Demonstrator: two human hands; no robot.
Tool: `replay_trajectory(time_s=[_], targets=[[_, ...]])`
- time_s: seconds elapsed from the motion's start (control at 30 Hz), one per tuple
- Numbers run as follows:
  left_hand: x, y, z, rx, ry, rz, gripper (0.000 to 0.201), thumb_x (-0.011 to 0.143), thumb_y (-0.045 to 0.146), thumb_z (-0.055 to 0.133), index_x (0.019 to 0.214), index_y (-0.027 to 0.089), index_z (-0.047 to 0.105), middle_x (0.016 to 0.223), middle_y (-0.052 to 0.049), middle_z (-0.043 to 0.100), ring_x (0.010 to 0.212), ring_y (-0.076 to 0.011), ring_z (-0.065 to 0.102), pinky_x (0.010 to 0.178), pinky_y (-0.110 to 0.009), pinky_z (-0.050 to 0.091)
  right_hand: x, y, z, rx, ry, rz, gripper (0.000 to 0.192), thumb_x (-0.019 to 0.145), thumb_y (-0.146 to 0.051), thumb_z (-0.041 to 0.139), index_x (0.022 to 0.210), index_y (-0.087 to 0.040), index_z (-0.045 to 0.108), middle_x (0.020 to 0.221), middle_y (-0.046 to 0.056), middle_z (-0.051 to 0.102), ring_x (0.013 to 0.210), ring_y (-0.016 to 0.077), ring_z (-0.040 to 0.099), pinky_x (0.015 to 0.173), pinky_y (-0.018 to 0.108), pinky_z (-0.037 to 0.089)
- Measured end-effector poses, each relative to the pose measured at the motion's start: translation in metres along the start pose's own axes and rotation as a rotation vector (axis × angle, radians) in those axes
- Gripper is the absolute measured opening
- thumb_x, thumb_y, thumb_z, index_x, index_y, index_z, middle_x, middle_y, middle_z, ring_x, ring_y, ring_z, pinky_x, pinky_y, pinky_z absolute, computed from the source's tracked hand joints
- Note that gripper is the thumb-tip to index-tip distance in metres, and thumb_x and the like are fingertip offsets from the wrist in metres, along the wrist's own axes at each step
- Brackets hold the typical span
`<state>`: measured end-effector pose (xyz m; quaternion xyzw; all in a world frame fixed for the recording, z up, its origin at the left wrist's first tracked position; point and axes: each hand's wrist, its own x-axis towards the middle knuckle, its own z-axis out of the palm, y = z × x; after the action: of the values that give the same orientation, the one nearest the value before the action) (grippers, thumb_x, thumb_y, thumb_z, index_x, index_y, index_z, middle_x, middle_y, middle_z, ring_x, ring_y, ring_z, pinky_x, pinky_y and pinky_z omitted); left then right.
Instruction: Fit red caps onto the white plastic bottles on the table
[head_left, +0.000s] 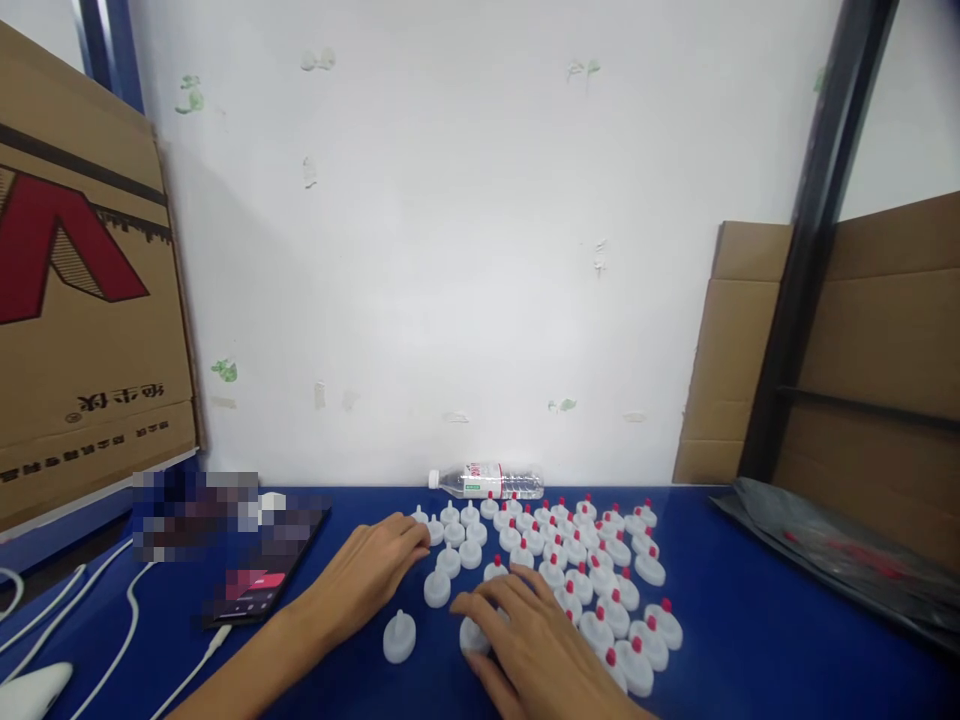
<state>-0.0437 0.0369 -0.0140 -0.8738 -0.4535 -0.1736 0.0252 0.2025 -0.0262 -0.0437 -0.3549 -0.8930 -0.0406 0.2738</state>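
White round nozzle caps stand in two groups on the blue table. The several caps on the left, such as this plain nozzle cap (400,637), have bare white spouts; the many on the right, such as this red-tipped nozzle cap (634,667), carry small red tips. My left hand (379,560) is at the far edge of the plain group, fingers bent and together, fingertips against the caps there; what they pinch is hidden. Near the front, my right hand (529,630) curls its thumb and fingers around a white nozzle cap (472,638), whose top is partly covered.
A clear plastic bottle (487,482) lies along the wall behind the caps. On the left are a phone (274,560) with a white cable plugged in, more cables and a large cardboard box (90,280). A grey plastic bag (825,560) lies at the right.
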Motion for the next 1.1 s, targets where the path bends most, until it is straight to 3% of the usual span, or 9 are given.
replay_trajectory(time_s=[0.13,0.23,0.33,0.43,0.63,0.73,0.9,1.03,1.1], targets=[[0.002,0.001,-0.03,-0.246,-0.028,-0.051,0.019,0.096,0.037,0.059,0.092,0.024,0.072,0.092,-0.001,0.069,0.085,-0.0184,0.061,0.077,-0.028,0.042,0.0,-0.002,-0.004,0.008,0.032,-0.019,0.037,0.093,-0.023,0.067,0.129,-0.03,0.058,0.122,0.005,0.067,0.116,0.0259,0.063,0.108,0.049,0.044],[0.002,0.001,-0.052,-0.471,-0.208,-0.115,0.024,0.086,0.043,0.069,0.083,0.022,0.078,0.073,0.001,0.064,0.069,-0.0151,0.054,0.063,-0.025,0.038,0.0,-0.001,-0.004,0.015,0.004,-0.022,0.027,0.096,-0.028,0.065,0.122,-0.029,0.062,0.122,0.006,0.067,0.117,0.026,0.062,0.109,0.049,0.043],[-0.003,0.002,-0.066,-0.523,-0.317,-0.166,0.023,0.077,0.044,0.075,0.083,0.023,0.082,0.059,0.004,0.052,0.06,-0.0132,0.046,0.054,-0.024,0.03,0.0,-0.001,-0.005,0.023,-0.014,0.013,0.022,0.096,-0.03,0.065,0.118,-0.028,0.065,0.121,0.005,0.068,0.116,0.0259,0.062,0.106,0.047,0.045],[-0.008,0.005,-0.069,-0.5,-0.347,-0.164,0.022,0.073,0.044,0.077,0.083,0.026,0.083,0.064,0.003,0.059,0.063,-0.0148,0.049,0.054,-0.024,0.033,0.0,-0.001,-0.007,0.026,-0.023,0.032,0.022,0.096,-0.03,0.064,0.119,-0.028,0.065,0.121,0.005,0.068,0.117,0.0264,0.061,0.107,0.048,0.044],[-0.01,0.011,-0.054,-0.459,-0.363,-0.114,0.019,0.074,0.041,0.076,0.08,0.024,0.082,0.076,0.0,0.07,0.07,-0.0162,0.055,0.059,-0.024,0.04,0.002,-0.001,-0.006,0.03,-0.046,0.037,0.024,0.096,-0.031,0.064,0.121,-0.029,0.064,0.121,0.004,0.068,0.118,0.0275,0.061,0.111,0.053,0.041],[-0.008,0.015,-0.049,-0.448,-0.314,-0.122,0.017,0.078,0.038,0.076,0.083,0.023,0.08,0.083,0.001,0.07,0.072,-0.0148,0.056,0.063,-0.023,0.041,0.001,-0.001,-0.002,0.048,-0.028,0.025,0.03,0.096,-0.037,0.065,0.126,-0.03,0.061,0.12,0.003,0.069,0.117,0.0271,0.062,0.114,0.056,0.038],[-0.005,0.036,-0.032,-0.711,-0.134,-0.093,0.025,0.086,0.044,0.073,0.087,0.02,0.079,0.082,0.0,0.07,0.064,-0.0112,0.055,0.056,-0.021,0.038,-0.001,-0.003,-0.001,0.056,0.233,0.067,0.049,0.09,-0.053,0.07,0.129,-0.025,0.059,0.112,0.007,0.073,0.116,0.031,0.064,0.118,0.061,0.028],[-0.005,0.054,-0.011,-0.903,0.024,-0.125,0.034,0.087,0.051,0.071,0.094,0.018,0.078,0.09,-0.003,0.071,0.052,-0.009,0.059,0.05,-0.022,0.038,0.002,-0.003,-0.014,0.098,0.321,0.088,0.027,0.096,-0.033,0.067,0.12,-0.024,0.063,0.107,0.004,0.076,0.107,0.0253,0.069,0.122,0.058,0.021],[-0.004,0.057,-0.006,-0.923,0.089,-0.12,0.035,0.089,0.051,0.069,0.096,0.018,0.079,0.091,-0.004,0.071,0.051,-0.0088,0.058,0.05,-0.022,0.04,0.005,-0.002,-0.02,0.099,0.348,0.09,0.028,0.095,-0.024,0.065,0.124,-0.024,0.063,0.108,0.003,0.077,0.109,0.0246,0.069,0.121,0.057,0.023]])
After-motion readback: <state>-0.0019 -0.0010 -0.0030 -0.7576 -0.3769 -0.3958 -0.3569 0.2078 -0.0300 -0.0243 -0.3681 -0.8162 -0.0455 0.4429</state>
